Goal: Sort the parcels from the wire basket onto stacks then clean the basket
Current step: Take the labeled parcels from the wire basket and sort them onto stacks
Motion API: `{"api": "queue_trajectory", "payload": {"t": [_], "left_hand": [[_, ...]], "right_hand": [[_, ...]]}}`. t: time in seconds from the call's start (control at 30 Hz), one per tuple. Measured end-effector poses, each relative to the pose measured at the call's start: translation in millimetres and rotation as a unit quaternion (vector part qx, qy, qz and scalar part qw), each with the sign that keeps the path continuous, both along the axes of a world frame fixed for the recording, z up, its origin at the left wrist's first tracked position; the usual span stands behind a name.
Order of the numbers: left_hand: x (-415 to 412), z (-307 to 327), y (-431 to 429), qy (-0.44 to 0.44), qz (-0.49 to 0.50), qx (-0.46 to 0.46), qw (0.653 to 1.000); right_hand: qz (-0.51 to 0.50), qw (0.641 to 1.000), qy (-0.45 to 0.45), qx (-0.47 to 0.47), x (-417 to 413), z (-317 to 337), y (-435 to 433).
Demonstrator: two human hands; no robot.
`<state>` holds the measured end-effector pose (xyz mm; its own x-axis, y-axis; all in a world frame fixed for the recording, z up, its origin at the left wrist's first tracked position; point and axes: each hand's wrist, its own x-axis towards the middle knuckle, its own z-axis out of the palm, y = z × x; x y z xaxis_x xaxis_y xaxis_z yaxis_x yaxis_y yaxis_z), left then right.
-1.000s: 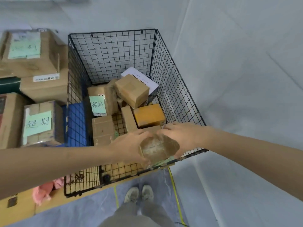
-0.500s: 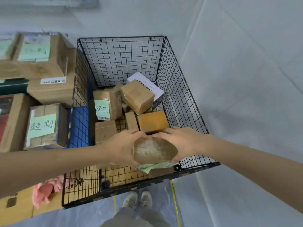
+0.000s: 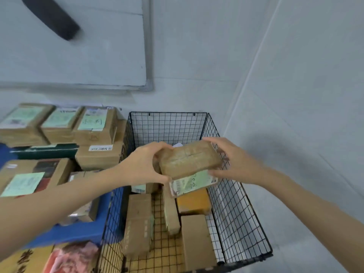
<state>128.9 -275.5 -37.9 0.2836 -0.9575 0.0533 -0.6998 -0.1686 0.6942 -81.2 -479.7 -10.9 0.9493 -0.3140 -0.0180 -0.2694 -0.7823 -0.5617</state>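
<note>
Over basket (image 3: 234,213), parcel (image 3: 189,159) held crosswise between left hand (image 3: 141,164), right hand (image 3: 234,160).

The brown cardboard parcel (image 3: 189,159) in my grip is wrapped in clear tape that gives it a dull, streaky sheen. The pale green paper label (image 3: 194,183) on its underside is matt. Below it, the black wire basket (image 3: 236,213) is thin metal mesh with a dark coating. Inside lie a plain matt cardboard box (image 3: 197,239) and a smoother orange carton (image 3: 194,203). At lower left, the blue plastic object (image 3: 78,229) looks smooth, and the pink cloth (image 3: 74,257) looks soft and crumpled.
</note>
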Motion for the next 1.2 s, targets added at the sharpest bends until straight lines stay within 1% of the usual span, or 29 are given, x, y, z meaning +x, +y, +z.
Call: {"api": "queue_trajectory", "payload": {"t": [0.13, 0.27, 0.37, 0.5, 0.7, 0.87, 1.0, 1.2], "left_hand": [[3, 19, 5, 0.069, 0.045, -0.079, 0.993], [3, 31, 8, 0.113, 0.06, -0.123, 0.984], [4, 38, 10, 0.129, 0.072, -0.149, 0.978], [2, 49, 12, 0.152, 0.088, -0.177, 0.968], [4, 59, 10, 0.227, 0.112, -0.234, 0.939], [-1, 69, 7, 0.255, 0.124, -0.27, 0.92], [-1, 75, 5, 0.278, 0.13, -0.293, 0.906], [-1, 84, 1, 0.304, 0.124, -0.303, 0.895]], "right_hand": [[-0.032, 0.994, -0.105, -0.01, 11, 32, 2], [-0.046, 0.983, -0.178, 0.01, 23, 53, 1], [-0.059, 0.975, -0.216, 0.01, 30, 66, 1], [-0.082, 0.963, -0.256, -0.033, 40, 80, 2], [-0.126, 0.937, -0.324, -0.047, 55, 93, 12], [-0.131, 0.926, -0.354, 0.027, 69, 98, 21], [-0.124, 0.909, -0.388, 0.09, 71, 98, 28], [-0.104, 0.909, -0.391, 0.104, 71, 89, 39]]}}
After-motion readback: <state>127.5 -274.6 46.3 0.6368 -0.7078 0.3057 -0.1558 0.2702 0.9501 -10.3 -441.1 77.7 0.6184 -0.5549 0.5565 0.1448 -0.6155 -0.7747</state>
